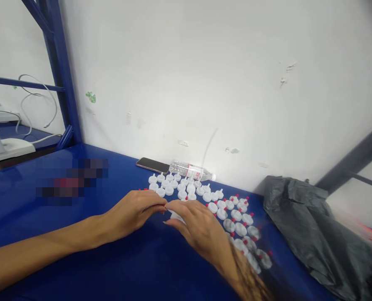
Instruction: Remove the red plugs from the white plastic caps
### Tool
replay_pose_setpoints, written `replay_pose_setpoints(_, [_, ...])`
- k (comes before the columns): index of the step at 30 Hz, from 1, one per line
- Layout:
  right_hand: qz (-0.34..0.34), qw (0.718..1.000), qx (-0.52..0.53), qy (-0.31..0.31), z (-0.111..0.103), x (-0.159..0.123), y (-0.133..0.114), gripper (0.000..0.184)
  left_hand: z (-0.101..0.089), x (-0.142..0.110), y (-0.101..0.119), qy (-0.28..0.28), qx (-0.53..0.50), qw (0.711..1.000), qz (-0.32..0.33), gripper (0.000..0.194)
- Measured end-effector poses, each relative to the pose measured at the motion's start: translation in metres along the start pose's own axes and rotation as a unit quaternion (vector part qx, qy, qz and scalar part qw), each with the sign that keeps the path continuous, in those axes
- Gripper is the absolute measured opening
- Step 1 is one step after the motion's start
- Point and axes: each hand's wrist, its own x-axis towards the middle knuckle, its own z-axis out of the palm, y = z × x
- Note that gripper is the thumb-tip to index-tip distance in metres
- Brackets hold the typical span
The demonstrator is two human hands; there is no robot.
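My left hand [134,211] is closed in a pinch, and a bit of red, seemingly a small red tip cap, shows at its fingertips. Against those fingertips, my right hand [200,223] is closed round a white nozzle cap [175,215], mostly hidden under its fingers. Behind my hands lie several plain white nozzle caps [169,190] with bare spouts. To the right are several white nozzle caps with red tips [240,228]. A few loose red tip caps [145,189] show just above my left hand.
A dark phone [152,164] and a clear plastic bottle [190,170] lie along the white wall. A black plastic bag [301,217] sits at the right of the blue table [119,271]. A blurred-out patch covers part of the left side. White cables [55,104] hang beyond the blue frame [63,71].
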Motion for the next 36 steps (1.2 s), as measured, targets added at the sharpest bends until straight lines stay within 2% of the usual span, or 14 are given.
replay_pose_setpoints(10, [-0.009,1.0,-0.002,0.02,0.004,0.001,-0.01,0.011,-0.004,-0.002,0.007,-0.003,-0.008,1.0,0.028,0.031])
replay_pose_setpoints(16, [-0.023,0.998,-0.053,0.004,0.004,-0.002,-0.002,0.015,-0.002,0.004,0.01,-0.007,-0.033,0.999,-0.008,0.036])
replay_pose_setpoints(18, [-0.019,0.998,-0.064,-0.019,0.0,-0.003,0.003,0.023,-0.005,0.008,0.011,-0.011,-0.018,0.999,-0.029,0.032])
replay_pose_setpoints(21, [0.033,0.996,-0.072,-0.05,-0.011,-0.004,0.014,0.05,-0.013,0.011,0.01,-0.017,0.049,0.998,-0.029,0.025])
replay_pose_setpoints(23, [0.098,0.991,-0.078,-0.042,-0.019,-0.007,0.024,0.057,-0.02,0.011,0.007,-0.036,0.118,0.992,-0.029,0.022])
replay_pose_setpoints(26, [0.164,0.983,-0.082,-0.004,-0.029,-0.012,0.044,0.047,-0.028,0.01,0.003,-0.086,0.209,0.973,-0.041,0.016])
replay_pose_setpoints(30, [0.169,0.98,-0.106,0.027,-0.032,-0.02,0.065,0.036,-0.033,0.011,0.002,-0.138,0.282,0.948,-0.05,0.012])
replay_pose_setpoints(32, [0.176,0.977,-0.119,0.004,-0.031,-0.023,0.071,0.035,-0.032,0.01,0.002,-0.149,0.296,0.942,-0.05,0.012])
replay_pose_setpoints(36, [0.209,0.966,-0.122,-0.092,-0.025,-0.028,0.073,0.041,-0.028,0.008,0.001,-0.159,0.307,0.937,-0.049,0.012])
